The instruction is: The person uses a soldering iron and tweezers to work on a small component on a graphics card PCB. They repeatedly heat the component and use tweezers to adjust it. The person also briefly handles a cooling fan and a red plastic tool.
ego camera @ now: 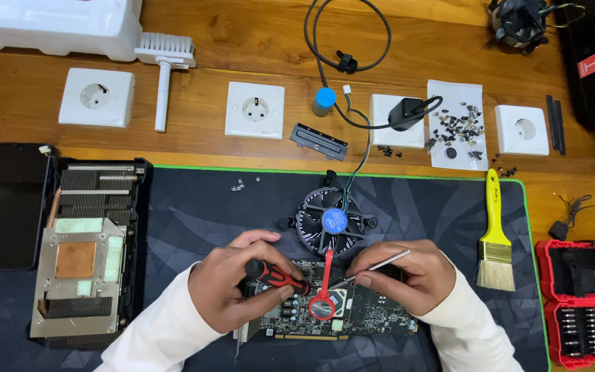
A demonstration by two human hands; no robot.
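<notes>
A dark circuit board (373, 320) lies on the black mat (201, 207) near the front edge. My left hand (232, 286) grips a red-and-black screwdriver (278, 275) whose tip points at the board's middle. My right hand (408, 275) pinches thin metal tweezers (380, 265) aimed at the same spot. A small red-framed magnifier (323, 303) rests over the chip between both hands. Both wrists wear white sleeves.
A round cooler fan (332, 222) sits just behind the board. A finned heatsink (84, 255) lies left, a yellow brush (495, 238) and red bit case (583, 306) right. Wall sockets (255, 110), a white brush (164, 65), screws on paper (456, 127) line the wooden table behind.
</notes>
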